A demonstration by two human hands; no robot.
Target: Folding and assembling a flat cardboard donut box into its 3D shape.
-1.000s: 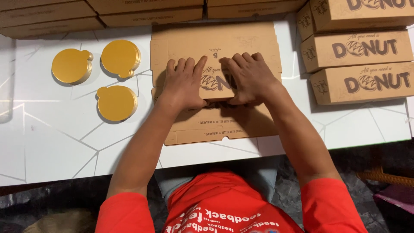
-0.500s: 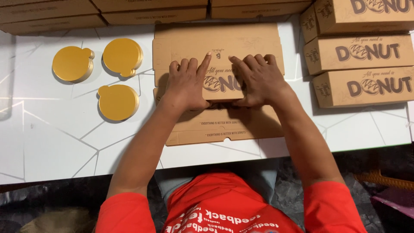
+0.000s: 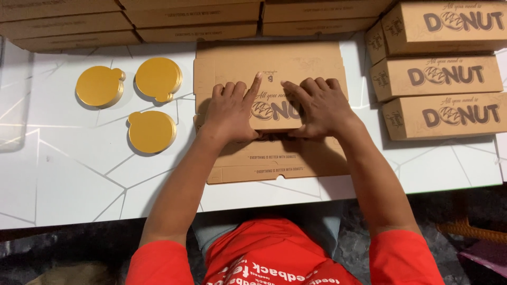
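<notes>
A flat, unfolded brown cardboard box [image 3: 274, 63] lies on the white table in front of me, printed side up. My left hand [image 3: 232, 108] presses palm down on its middle panel, fingers spread and the index finger pointing away. My right hand [image 3: 317, 105] presses flat beside it on the same panel, fingers pointing left. Both hands hold the cardboard down along a fold; the near flap [image 3: 274, 163] lies toward me below my wrists.
Three stacks of round gold cake boards [image 3: 153, 132] sit to the left. Folded brown boxes [image 3: 441, 76] are stacked at the right, and flat cardboard [image 3: 195, 24] lies along the far edge. The white marble-patterned table [image 3: 68, 179] ends near my red shirt.
My hands stay pressed on the box and have shifted only slightly; the left index finger now stretches further forward. The view has drifted a little.
</notes>
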